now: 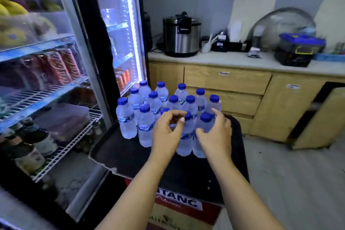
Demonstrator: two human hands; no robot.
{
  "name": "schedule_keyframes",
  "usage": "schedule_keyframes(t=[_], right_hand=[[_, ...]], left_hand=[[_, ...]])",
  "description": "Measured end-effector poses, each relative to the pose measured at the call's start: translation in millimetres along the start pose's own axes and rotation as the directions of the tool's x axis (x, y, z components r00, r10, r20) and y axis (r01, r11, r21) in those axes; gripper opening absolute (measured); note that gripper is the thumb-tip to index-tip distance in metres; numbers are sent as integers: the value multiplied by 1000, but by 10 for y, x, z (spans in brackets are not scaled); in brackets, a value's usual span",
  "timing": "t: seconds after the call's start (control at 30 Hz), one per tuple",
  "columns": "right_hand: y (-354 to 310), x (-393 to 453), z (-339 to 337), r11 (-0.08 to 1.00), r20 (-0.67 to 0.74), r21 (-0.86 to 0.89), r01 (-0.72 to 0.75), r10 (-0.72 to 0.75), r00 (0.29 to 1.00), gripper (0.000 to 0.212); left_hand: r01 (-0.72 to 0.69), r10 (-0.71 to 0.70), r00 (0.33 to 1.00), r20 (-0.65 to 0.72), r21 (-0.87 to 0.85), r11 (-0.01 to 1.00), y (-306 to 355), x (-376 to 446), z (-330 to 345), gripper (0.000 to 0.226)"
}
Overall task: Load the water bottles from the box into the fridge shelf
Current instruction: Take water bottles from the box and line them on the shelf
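Reach-in at the front row of bottles; nothing lifted yet.

Fridge (56, 84) stands open to the left, wire shelf (74, 144) partly stocked with dark jars. Black tray (115, 153) sits on a printed box (179, 209) and carries the water bottles (128, 115), all upright with blue caps, packed touching. Left hand (166, 134) hovers over the front bottles with fingers curled, thumb near forefinger, holding nothing that I can see. Right hand (214, 134) has fingers spread loosely round the nearest bottle (203, 132), not yet clenched. Judgement: grip low on the body rather than the cap, lift straight up to avoid toppling neighbours.
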State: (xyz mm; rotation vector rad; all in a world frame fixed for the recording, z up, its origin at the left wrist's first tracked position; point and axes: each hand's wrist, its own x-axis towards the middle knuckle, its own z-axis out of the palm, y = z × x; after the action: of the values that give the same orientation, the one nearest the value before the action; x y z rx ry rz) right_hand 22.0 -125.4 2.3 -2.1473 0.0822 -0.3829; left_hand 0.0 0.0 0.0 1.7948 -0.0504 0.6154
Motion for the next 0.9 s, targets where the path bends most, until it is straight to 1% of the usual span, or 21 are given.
schedule_keyframes(t=[0.07, 0.13, 0.2, 0.3, 0.37, 0.47, 0.57, 0.63, 0.77, 0.83, 0.9], right_hand=[[42, -12, 51, 996, 56, 55, -64, 61, 997, 70], [146, -42, 112, 992, 114, 89, -86, 76, 991, 72], [221, -58, 157, 985, 125, 152, -85, 66, 990, 70], [283, -55, 157, 969, 104, 240, -62, 38, 994, 67], [299, -44, 122, 968, 89, 243, -60, 39, 995, 65], [218, -66, -39, 970, 40, 236, -56, 48, 998, 63], [43, -132, -221, 971, -2, 237, 29, -29, 1000, 62], [-108, -198, -316, 965, 14, 251, 81, -88, 996, 61], [-371, -322, -385, 953, 84, 274, 127, -155, 984, 61], [-453, -380, -381, 948, 127, 281, 150, -192, 973, 62], [-484, -390, -349, 936, 184, 304, 175, -239, 953, 58]], left_hand=[[38, -38, 999, -11, -17, 999, -5, -22, 13, 20], [59, -59, 998, -7, -30, 998, -44, -61, 24, 22], [65, -65, 998, -7, -27, 998, -70, -63, 36, 22], [72, -72, 997, 17, 0, 997, -91, -59, 38, 17], [85, -85, 996, 37, 18, 996, -105, -79, 31, 18], [73, -77, 994, 77, 44, 996, -98, -144, 1, 26], [2, -9, 991, 132, 55, 998, -63, -209, -29, 37], [-36, 28, 982, 185, 38, 999, -13, -250, -33, 45], [26, -2, 950, 312, -74, 997, 166, -305, -67, 65], [60, -30, 958, 286, -99, 993, 240, -316, -85, 68], [76, -48, 971, 236, -112, 991, 260, -316, -129, 63]])
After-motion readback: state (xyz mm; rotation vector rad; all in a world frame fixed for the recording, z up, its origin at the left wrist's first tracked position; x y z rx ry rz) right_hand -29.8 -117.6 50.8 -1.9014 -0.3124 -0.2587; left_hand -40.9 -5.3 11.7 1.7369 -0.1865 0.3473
